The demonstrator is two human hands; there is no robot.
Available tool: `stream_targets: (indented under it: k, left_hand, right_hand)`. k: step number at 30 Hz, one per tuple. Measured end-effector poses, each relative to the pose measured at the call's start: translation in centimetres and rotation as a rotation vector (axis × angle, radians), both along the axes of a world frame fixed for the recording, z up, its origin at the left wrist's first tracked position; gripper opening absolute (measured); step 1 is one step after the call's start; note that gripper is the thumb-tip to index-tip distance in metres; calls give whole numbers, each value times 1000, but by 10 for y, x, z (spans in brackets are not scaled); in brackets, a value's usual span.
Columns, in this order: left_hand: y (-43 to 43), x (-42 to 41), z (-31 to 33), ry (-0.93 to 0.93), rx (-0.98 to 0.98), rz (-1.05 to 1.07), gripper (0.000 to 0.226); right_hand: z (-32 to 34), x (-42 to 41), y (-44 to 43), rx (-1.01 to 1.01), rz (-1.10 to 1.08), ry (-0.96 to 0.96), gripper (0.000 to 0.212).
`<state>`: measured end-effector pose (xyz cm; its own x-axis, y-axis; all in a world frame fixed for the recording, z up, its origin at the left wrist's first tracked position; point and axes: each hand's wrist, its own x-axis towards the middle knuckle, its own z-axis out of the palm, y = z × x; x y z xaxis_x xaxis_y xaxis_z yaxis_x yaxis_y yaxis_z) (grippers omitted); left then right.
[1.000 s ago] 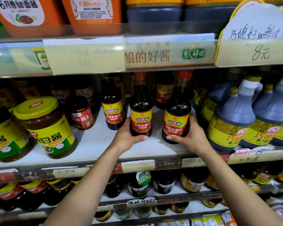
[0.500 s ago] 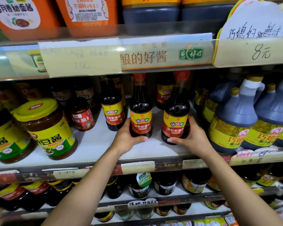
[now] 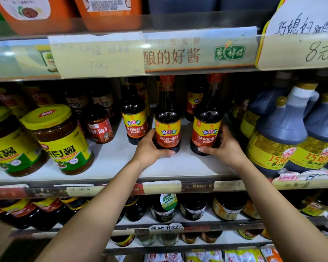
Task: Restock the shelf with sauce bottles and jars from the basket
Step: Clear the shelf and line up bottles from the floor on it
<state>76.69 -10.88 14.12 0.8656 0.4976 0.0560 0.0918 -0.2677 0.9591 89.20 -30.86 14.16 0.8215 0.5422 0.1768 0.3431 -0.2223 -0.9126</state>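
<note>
Shelf board, white (image 3: 110,163), part stocked; two dark red-labelled sauce bottles upright on it, side by side: left bottle (image 3: 167,129), right bottle (image 3: 206,129); left hand (image 3: 150,150) fingers curled round left bottle's base, right hand (image 3: 225,148) round right bottle's; neither released; basket unseen, remainder unknown.

Two hands (image 3: 151,148), two held bottles (image 3: 167,134).

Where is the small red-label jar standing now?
In the head view, the small red-label jar stands on the white shelf, left of centre, between the yellow-lidded jar and the leftmost soy sauce bottle.
</note>
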Motion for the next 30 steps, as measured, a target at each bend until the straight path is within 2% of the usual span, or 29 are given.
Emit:
stream_targets:
  k: [4, 11, 30]
  left_hand:
    - [-2, 7, -2, -17, -9, 48, 78]
    - [-3, 22, -3, -24, -37, 47, 73]
    - [-1, 34, -8, 24, 64, 10, 80]
  right_hand:
    - [0, 7, 3, 12, 19, 20, 87]
    - [3, 13, 9, 37, 10, 50, 83]
    - [2, 14, 18, 62, -29, 47, 75]
